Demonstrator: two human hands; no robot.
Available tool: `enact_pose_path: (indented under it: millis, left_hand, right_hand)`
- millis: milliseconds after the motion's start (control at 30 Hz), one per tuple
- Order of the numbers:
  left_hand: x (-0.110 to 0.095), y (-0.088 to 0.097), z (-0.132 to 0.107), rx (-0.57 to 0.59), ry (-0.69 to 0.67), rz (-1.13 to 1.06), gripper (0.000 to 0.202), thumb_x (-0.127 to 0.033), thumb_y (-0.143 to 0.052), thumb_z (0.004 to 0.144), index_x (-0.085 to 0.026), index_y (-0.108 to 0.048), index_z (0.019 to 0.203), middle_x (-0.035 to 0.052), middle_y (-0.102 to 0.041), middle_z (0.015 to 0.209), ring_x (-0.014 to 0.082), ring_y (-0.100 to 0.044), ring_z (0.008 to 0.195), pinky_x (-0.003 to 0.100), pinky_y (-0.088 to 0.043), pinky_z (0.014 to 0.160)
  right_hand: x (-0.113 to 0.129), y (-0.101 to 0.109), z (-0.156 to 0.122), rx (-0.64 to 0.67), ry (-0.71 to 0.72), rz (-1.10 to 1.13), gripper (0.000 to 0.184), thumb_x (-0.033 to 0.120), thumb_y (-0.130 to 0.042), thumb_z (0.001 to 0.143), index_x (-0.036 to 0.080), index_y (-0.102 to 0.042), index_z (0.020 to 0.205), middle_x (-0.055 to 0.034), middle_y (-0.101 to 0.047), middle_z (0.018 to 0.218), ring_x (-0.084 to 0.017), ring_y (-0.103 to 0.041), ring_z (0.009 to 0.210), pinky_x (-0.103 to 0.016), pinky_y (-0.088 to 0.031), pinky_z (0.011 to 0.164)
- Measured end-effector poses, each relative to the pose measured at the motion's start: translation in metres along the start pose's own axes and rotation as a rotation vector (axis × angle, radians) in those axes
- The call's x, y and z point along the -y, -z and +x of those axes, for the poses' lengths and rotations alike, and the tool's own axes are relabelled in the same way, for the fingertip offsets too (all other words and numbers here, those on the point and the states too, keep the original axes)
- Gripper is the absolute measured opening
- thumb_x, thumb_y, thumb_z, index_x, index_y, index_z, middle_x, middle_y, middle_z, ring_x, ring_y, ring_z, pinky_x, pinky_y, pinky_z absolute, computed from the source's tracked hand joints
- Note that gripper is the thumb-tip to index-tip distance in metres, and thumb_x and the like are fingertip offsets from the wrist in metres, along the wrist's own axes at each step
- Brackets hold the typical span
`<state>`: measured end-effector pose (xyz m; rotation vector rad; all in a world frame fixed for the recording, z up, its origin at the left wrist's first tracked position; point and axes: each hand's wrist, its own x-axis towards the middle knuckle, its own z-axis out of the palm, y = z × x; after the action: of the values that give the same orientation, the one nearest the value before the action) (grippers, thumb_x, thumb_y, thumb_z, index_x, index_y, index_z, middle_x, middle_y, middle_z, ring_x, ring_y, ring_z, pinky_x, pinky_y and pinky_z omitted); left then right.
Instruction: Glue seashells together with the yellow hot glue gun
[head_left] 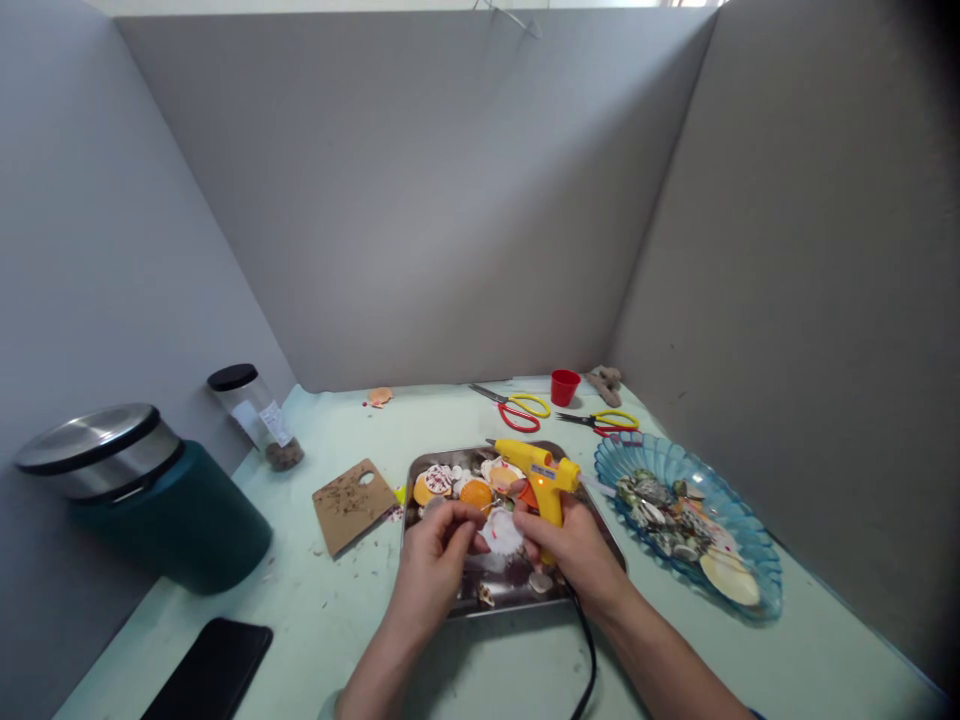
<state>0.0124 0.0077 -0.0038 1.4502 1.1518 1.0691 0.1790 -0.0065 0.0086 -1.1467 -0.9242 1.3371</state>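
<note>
Closest, black phone lies at your left. Your left hand has thumb and fingertips nearly meeting; cannot tell if anything sits between. Your right hand grips yellow glue gun by handle, above metal tray. White piece between your hands, over tray. Beyond: scissors, red cup.

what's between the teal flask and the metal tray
In the head view, a brown board lies between the teal flask and the metal tray; a small yellow-green piece also shows beside the tray's left edge.
</note>
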Motion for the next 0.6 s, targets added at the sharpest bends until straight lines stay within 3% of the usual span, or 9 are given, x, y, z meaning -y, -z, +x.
enact_pose_path:
  millis: [167,300,433,600]
  left_hand:
    - [-0.0022,-0.006,-0.0025,0.015,-0.046,0.021,0.019,-0.03,-0.06,0.081,-0.016,-0.069,0.091,0.008,-0.07,0.087,0.0191,-0.063,0.075,0.027,-0.049,0.068]
    - [0.0005,-0.0091,-0.0002,-0.02,0.044,-0.137,0.022,-0.029,-0.07,0.072,-0.014,-0.068,0.088,0.0065,-0.07,0.078,0.017,-0.062,0.067,0.025,-0.048,0.062]
    - [-0.0017,-0.0105,0.001,-0.025,0.157,-0.342,0.027,-0.03,-0.078,0.062,-0.012,-0.069,0.08,0.0048,-0.069,0.072,0.0142,-0.061,0.061,0.023,-0.048,0.058]
    - [-0.0051,-0.0067,0.0016,-0.075,0.213,-0.411,0.031,-0.032,-0.08,0.06,-0.011,-0.07,0.08,0.0045,-0.069,0.069,0.0121,-0.059,0.057,0.022,-0.048,0.056]
  right_hand:
    - [-0.0014,-0.0008,0.0011,0.016,0.019,-0.016,0.028,0.027,-0.069,0.068,0.017,-0.054,0.089,0.0088,-0.054,0.052,-0.006,-0.044,0.039,-0.017,-0.039,0.037]
    - [-0.0023,-0.0022,0.0012,0.039,-0.001,-0.05,0.026,0.028,-0.069,0.068,0.017,-0.054,0.086,0.0092,-0.052,0.048,-0.007,-0.046,0.039,-0.018,-0.04,0.038]
    - [-0.0064,-0.0014,0.0019,0.037,0.018,-0.037,0.03,0.029,-0.071,0.068,0.018,-0.055,0.091,0.0073,-0.056,0.06,-0.008,-0.049,0.043,-0.02,-0.043,0.041]
    - [-0.01,0.0038,0.0016,0.021,0.045,-0.079,0.036,0.036,-0.074,0.069,0.016,-0.058,0.095,0.0057,-0.055,0.061,-0.009,-0.048,0.046,-0.021,-0.041,0.043]
